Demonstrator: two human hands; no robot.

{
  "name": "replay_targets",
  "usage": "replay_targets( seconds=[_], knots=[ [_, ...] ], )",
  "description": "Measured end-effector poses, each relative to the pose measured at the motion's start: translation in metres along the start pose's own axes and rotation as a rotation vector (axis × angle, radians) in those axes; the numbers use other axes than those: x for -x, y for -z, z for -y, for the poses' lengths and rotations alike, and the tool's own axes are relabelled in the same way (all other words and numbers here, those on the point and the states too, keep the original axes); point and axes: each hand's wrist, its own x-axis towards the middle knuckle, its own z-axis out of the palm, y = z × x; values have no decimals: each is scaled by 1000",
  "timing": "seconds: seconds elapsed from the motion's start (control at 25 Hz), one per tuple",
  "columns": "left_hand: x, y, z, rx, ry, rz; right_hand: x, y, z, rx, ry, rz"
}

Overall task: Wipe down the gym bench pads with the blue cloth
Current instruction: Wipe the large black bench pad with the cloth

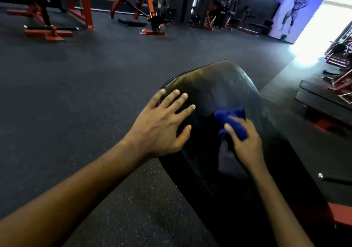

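The padded surface [219, 86] is glossy black, with a dull yellowish-olive sheen at its far end and a pale grey reflection near its middle, and the cloth [231, 120] is a deep, plain royal blue. The floor [95, 94] is dark charcoal flecked with tiny pale speckles, while the machine frames [83, 8] at the back are orange-red with black pads and bars. At the far right a wall [312, 2] glows violet and carries a mural [295, 8] of a figure in blue-grey tones, with a small green tub [283, 37] at its foot.
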Motion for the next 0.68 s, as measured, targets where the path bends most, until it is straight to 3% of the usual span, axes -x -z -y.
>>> replay_targets(
  seconds=[0.16, 0.4, 0.52, 0.68],
  knots=[
    [-1, -6, -2, 59, 5, -15, 62, 6, 12, 43, 0, 63],
    [-4, -6, -2, 50, -1, -48, -84, -39, 24, 124, -61, -42],
    [-5, -6, -2, 34, 0, -37, -125, -52, 34, 159, -61, -2],
    [-4, -6, -1, 25, -6, -41, -48, -31, 32, 47, 29, 25]
  ],
)
